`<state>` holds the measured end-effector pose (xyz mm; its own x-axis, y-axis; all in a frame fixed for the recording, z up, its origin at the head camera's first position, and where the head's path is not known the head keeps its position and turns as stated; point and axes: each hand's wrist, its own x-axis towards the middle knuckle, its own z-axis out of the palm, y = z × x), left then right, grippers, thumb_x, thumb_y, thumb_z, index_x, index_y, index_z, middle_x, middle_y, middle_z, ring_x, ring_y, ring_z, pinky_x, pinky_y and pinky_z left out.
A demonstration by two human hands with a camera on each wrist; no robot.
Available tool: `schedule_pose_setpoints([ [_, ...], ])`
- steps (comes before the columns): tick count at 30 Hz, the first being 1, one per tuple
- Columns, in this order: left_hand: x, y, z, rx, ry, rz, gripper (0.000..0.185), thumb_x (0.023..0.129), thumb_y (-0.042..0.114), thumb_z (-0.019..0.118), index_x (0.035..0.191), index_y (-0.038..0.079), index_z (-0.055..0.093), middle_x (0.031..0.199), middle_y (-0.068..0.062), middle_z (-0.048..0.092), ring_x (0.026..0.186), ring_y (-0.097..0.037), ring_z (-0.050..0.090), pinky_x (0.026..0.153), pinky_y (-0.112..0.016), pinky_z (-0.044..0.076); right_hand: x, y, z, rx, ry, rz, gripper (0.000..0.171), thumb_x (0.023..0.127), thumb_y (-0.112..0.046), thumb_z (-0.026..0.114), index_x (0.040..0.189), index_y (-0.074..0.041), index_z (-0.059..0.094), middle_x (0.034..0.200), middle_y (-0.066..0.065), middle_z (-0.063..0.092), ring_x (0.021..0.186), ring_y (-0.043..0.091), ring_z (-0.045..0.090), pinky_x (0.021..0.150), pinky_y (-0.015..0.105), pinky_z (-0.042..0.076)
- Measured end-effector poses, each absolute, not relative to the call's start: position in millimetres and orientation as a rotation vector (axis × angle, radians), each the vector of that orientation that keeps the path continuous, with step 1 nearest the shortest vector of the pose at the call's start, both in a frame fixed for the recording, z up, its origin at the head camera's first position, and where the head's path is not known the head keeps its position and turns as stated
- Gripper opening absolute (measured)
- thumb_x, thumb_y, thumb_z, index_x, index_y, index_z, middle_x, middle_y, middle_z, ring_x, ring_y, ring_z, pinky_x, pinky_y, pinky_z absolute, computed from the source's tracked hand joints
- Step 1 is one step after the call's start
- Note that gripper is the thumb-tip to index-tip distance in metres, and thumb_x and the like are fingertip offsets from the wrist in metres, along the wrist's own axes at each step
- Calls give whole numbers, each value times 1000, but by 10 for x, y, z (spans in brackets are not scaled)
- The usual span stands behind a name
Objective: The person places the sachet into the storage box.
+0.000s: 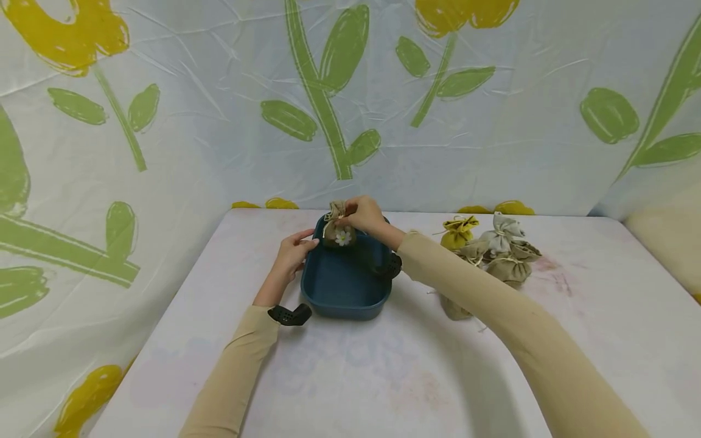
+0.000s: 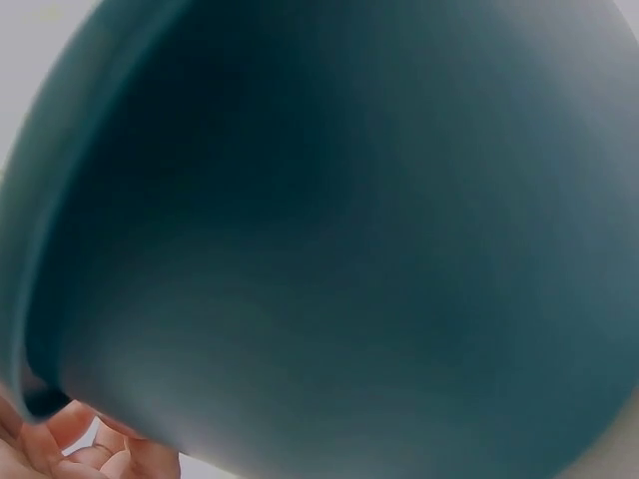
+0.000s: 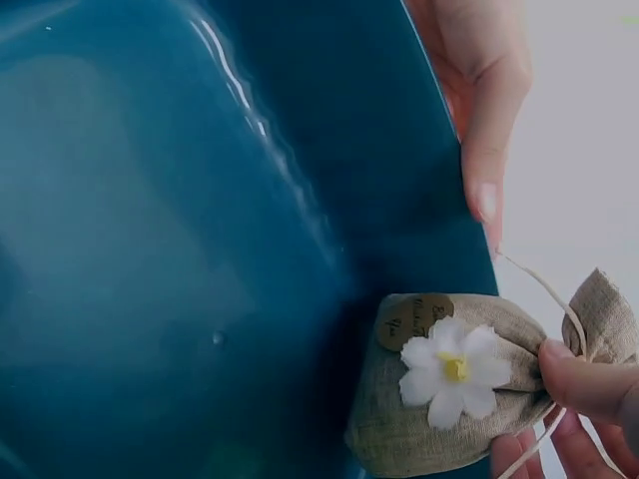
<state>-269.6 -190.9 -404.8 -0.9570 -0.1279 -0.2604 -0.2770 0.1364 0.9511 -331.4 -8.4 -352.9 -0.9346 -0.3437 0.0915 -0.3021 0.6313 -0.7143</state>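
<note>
A small burlap drawstring pouch [image 3: 429, 399] with a white cloth flower hangs over the far left corner of a blue plastic basin [image 1: 345, 280]. My right hand [image 1: 364, 214] pinches its gathered neck between thumb and fingers, and a thin cord loops beside the thumb [image 3: 584, 384]. At the basin's left side, my left hand [image 1: 290, 258] grips the wall near the rim, its thumb along the edge in the right wrist view. The basin's dark side fills most of the left wrist view, with a few fingers [image 2: 110, 454] at the lower left.
To the right on the white table [image 1: 350, 377] stands a cluster of other drawstring pouches: a yellow one [image 1: 459, 232], a whitish one [image 1: 501, 234] and several brown ones [image 1: 509, 271]. My right forearm [image 1: 493, 292] passes in front of part of them. A flower-printed cloth [image 1: 219, 91] hangs behind the table.
</note>
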Motion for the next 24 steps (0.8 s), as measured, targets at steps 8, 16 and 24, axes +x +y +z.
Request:
schedule_pose_setpoints([
  [8,-2702,-1887,-4043,-425,2265,1956,43,95,22,60,137,19,54,100,-4,58,64,-9,42,52,-23,36,-3396,-91,-3543,-557,2700,-1077,24,89,-16,68,106,1,63,121,21,63,111,33,59,90,40,50],
  [16,-2701,-1888,-4037,-412,2283,1960,44,95,21,60,138,17,53,101,-6,58,65,-9,43,54,-24,38,-3372,-73,-3449,-488,2588,-1146,48,92,-17,64,133,1,50,136,22,53,124,34,52,100,43,46],
  [24,-2705,-1912,-4076,-405,2329,1967,42,94,22,62,135,17,57,87,1,55,54,-7,36,47,-22,31,-3316,6,-3412,-529,2541,-1133,58,92,-17,64,141,4,41,140,24,49,128,36,49,103,43,43],
])
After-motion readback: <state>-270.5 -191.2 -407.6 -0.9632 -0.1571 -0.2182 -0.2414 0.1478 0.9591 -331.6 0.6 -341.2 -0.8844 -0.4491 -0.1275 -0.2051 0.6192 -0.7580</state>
